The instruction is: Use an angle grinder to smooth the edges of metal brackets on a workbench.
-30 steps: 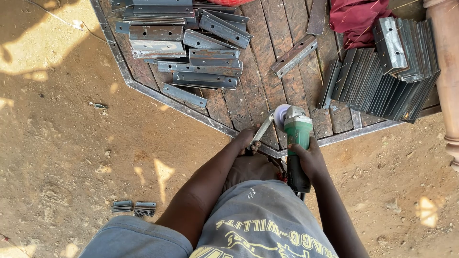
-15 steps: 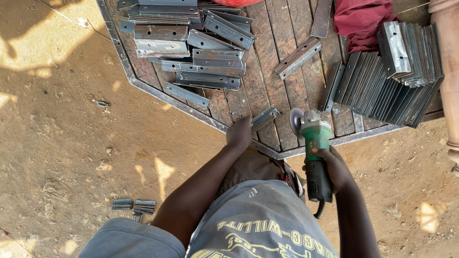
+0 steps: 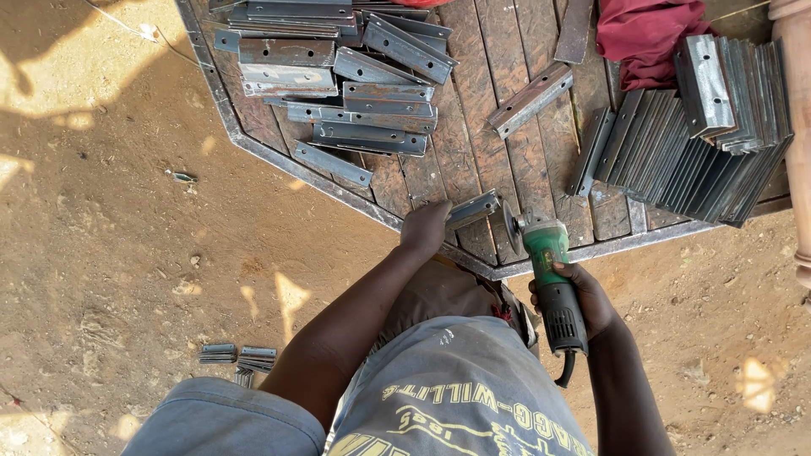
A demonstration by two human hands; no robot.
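My left hand (image 3: 425, 228) grips one end of a short metal angle piece (image 3: 475, 208) that lies at the near edge of the wooden table (image 3: 473, 127). My right hand (image 3: 583, 300) holds a green and black angle grinder (image 3: 549, 274) by its body. The grinder's disc (image 3: 510, 226) stands just to the right of the piece's free end. I cannot tell whether the disc touches the metal.
Several loose angle pieces (image 3: 338, 76) are piled at the table's far left. A row of stacked pieces (image 3: 693, 143) leans at the right, beside a red cloth (image 3: 646, 34). A few small pieces (image 3: 236, 356) lie on the dirt ground at lower left.
My left hand has reached onto the table and taken hold of the angle piece. The grinder has moved right and away from my body, and its disc now stands beside the piece's end.
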